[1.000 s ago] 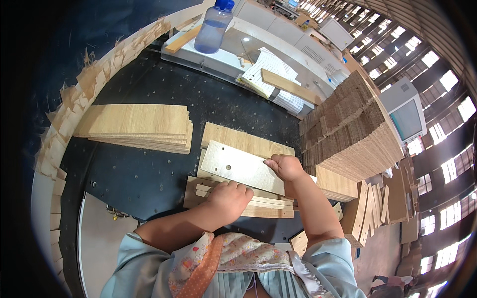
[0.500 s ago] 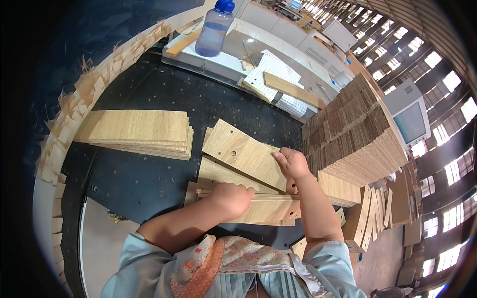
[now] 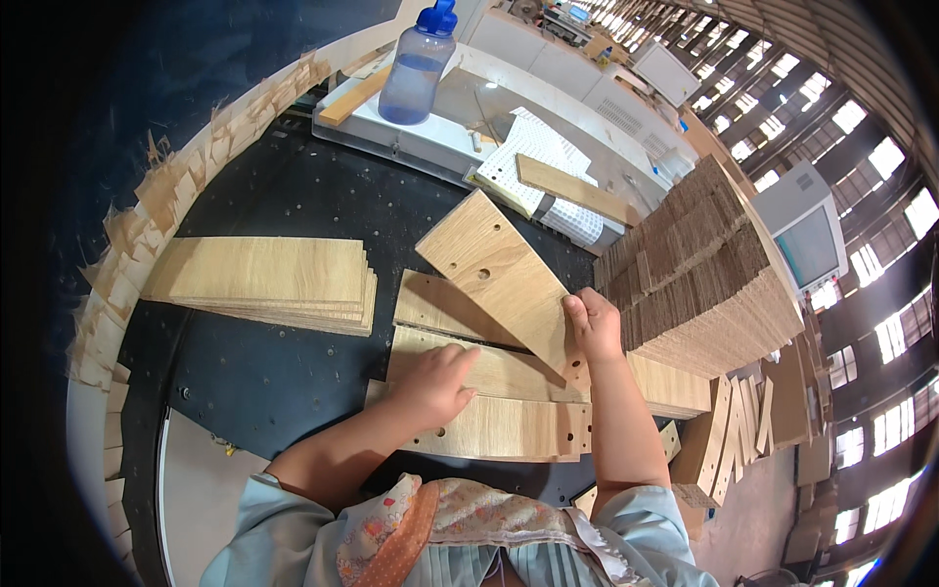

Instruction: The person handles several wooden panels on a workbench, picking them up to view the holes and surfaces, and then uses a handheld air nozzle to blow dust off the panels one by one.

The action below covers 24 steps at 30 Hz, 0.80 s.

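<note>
A pale wood-grain board [image 3: 509, 274] with drilled holes is gripped along its right edge by my right hand [image 3: 595, 328], thumb on top. It slants up to the far left above other boards. My left hand [image 3: 430, 382] rests on a flat board [image 3: 518, 372] just below it, with thumb and fingers apart. Nearest me lies another drilled board [image 3: 499, 428] on a small pile. Partly under the raised board, one more board [image 3: 445, 303] shows its left end. A neat stack of boards [image 3: 264, 269] stands to the left on the black tabletop [image 3: 284, 377].
A tall stack of brown panels [image 3: 699, 264] rises at the right. Behind the tabletop, a white ledge [image 3: 381, 137] bears a blue bottle [image 3: 416, 73], papers [image 3: 533, 157] and a wood strip [image 3: 577, 189]. A curved barrier with ragged wood-coloured edging [image 3: 176, 196] runs along the left.
The board in my right hand has lifted and swung its far end up and away, uncovering a board beneath. My left hand has loosened from a closed fist and moved slightly left.
</note>
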Available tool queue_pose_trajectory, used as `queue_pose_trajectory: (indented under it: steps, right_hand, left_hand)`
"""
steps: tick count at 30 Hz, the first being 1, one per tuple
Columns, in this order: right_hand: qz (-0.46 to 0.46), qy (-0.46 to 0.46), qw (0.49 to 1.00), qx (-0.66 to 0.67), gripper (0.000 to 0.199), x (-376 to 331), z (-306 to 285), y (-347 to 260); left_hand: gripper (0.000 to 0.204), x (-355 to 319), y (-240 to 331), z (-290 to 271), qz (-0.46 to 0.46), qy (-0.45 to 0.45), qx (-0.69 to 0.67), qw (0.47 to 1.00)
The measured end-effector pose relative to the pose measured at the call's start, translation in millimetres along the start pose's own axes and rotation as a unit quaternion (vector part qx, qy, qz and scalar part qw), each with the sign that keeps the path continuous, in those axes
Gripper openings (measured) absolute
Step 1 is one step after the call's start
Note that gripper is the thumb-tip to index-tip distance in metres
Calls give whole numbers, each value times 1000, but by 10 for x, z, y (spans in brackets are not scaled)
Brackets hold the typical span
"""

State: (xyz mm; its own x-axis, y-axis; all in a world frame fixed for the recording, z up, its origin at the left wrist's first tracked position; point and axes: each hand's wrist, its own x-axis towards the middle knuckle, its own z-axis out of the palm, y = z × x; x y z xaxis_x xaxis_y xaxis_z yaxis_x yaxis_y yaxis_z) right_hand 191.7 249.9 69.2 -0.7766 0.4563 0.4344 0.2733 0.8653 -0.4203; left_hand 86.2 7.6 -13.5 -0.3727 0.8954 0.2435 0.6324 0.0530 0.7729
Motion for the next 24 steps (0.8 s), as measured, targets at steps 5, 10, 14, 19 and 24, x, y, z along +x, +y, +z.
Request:
queue_pose_trajectory:
  steps: [5,10,14,19,24]
  right_hand:
    - [36,-118,991,44,40,-71,12,-340]
    - [123,-233,960,97,33,-315,120,-452]
    - [164,-291,921,200,27,-471,184,-634]
    - [149,-305,914,223,29,-621,155,-538]
    - [195,-294,911,215,20,-618,66,-395]
  left_hand:
    - [47,130,-203,-97,-138,-2,-508,850]
    - [38,93,-133,-75,-203,106,-621,750]
    - [37,10,-70,-70,-209,106,-634,737]
    - [33,-331,-28,-264,-268,6,-609,746]
    - [13,-1280,-107,-703,-226,-144,-514,815]
